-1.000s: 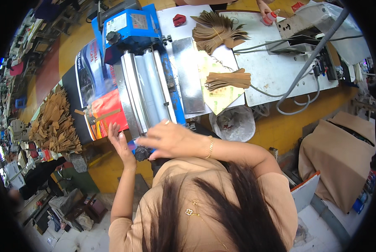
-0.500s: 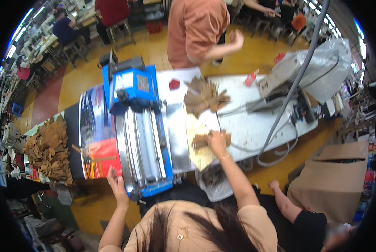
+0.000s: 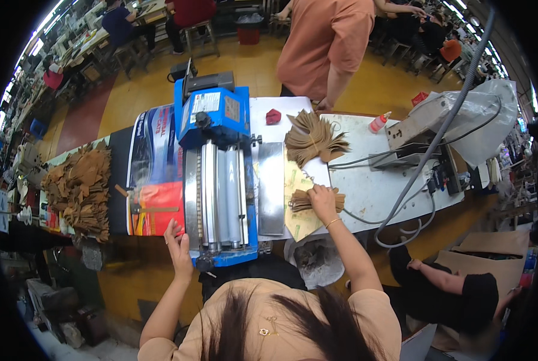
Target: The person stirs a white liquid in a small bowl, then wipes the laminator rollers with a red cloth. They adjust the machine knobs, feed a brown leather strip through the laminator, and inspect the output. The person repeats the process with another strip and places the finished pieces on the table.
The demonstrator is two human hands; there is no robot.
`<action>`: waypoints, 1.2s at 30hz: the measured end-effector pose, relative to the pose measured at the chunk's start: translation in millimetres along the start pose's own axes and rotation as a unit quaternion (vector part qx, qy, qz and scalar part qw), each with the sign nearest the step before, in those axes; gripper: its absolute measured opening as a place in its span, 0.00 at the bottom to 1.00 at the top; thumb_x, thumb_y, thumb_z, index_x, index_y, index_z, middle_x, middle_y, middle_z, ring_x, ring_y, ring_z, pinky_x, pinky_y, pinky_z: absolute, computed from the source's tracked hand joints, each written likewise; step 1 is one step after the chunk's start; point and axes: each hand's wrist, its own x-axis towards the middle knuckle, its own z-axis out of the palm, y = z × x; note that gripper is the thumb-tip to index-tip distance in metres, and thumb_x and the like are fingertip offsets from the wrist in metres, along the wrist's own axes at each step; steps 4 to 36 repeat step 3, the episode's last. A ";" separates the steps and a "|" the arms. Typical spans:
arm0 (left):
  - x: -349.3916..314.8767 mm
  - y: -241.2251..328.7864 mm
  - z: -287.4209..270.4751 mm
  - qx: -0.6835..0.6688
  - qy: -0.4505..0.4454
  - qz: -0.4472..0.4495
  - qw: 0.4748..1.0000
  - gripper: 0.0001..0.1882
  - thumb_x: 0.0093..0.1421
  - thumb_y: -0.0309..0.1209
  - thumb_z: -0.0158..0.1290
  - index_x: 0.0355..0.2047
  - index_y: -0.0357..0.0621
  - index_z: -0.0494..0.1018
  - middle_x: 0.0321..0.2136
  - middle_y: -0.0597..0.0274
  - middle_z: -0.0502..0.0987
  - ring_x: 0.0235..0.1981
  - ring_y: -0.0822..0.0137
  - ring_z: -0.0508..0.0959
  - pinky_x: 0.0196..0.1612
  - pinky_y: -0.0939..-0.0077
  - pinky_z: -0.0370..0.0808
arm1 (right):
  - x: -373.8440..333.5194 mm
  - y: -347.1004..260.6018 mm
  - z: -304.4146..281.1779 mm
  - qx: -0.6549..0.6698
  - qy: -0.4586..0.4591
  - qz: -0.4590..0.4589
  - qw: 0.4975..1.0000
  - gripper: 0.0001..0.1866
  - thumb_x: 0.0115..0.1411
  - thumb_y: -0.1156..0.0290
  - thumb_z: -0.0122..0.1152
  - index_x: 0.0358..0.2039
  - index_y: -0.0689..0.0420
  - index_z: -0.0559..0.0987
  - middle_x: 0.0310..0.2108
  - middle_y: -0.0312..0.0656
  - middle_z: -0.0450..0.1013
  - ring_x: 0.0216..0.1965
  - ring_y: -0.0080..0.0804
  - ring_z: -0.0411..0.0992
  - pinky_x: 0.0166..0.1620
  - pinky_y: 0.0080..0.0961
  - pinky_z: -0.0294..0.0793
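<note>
My right hand [image 3: 323,202] is closed on a small bundle of brown strips [image 3: 301,201] lying on a yellowish sheet [image 3: 296,227] at the right of the machine. A larger fanned bundle of brown pieces [image 3: 314,141] lies just beyond it. My left hand [image 3: 177,239] is open, fingers apart and nothing held, at the near edge of the red printed sheet [image 3: 167,225]. Loose brown strips [image 3: 155,209] lie on that sheet. Between my hands stands a blue machine [image 3: 221,114] with long metal rollers [image 3: 221,195].
A heap of brown pieces [image 3: 79,195] sits at the far left. On the right are a red bottle [image 3: 379,123], a grey metal device [image 3: 425,123] and a hanging grey hose [image 3: 440,126]. Across the table stands a person in an orange shirt [image 3: 326,48]; another person [image 3: 455,295] is at lower right.
The view has shifted, so the machine and table sit farther right in the picture. Across the table, the person's bent arm has lowered toward the table edge. My right hand stays on the bundle.
</note>
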 end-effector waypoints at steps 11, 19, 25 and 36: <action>-0.1 1.6 -0.2 -0.021 -0.009 -0.009 1.000 0.28 0.64 0.34 0.46 0.63 0.41 0.53 0.56 0.53 0.59 0.54 0.61 0.64 0.56 0.66 0.61 | -6.3 -8.0 2.9 0.001 -0.017 0.023 1.000 0.03 0.52 0.68 0.57 0.25 0.51 0.75 0.28 0.38 0.69 0.33 0.36 0.69 0.37 0.35 0.66; -0.1 1.6 -0.2 -0.021 -0.009 -0.009 1.000 0.28 0.64 0.34 0.46 0.63 0.41 0.53 0.56 0.53 0.59 0.54 0.61 0.64 0.56 0.66 0.61 | -6.3 -8.0 2.9 0.001 -0.017 0.023 1.000 0.03 0.52 0.68 0.57 0.25 0.51 0.75 0.28 0.38 0.69 0.33 0.36 0.69 0.37 0.35 0.66; -0.1 1.6 -0.2 -0.021 -0.009 -0.009 1.000 0.28 0.64 0.34 0.46 0.63 0.41 0.53 0.56 0.53 0.59 0.54 0.61 0.64 0.56 0.66 0.61 | -6.3 -8.0 2.9 0.001 -0.017 0.023 1.000 0.03 0.52 0.68 0.57 0.25 0.51 0.75 0.28 0.38 0.69 0.33 0.36 0.69 0.37 0.35 0.66; -0.1 1.6 -0.2 -0.021 -0.009 -0.009 1.000 0.28 0.64 0.34 0.46 0.63 0.41 0.53 0.56 0.53 0.59 0.54 0.61 0.64 0.56 0.66 0.61 | -6.3 -8.0 2.9 0.001 -0.017 0.023 1.000 0.03 0.52 0.68 0.57 0.25 0.51 0.75 0.28 0.38 0.69 0.33 0.36 0.69 0.37 0.35 0.66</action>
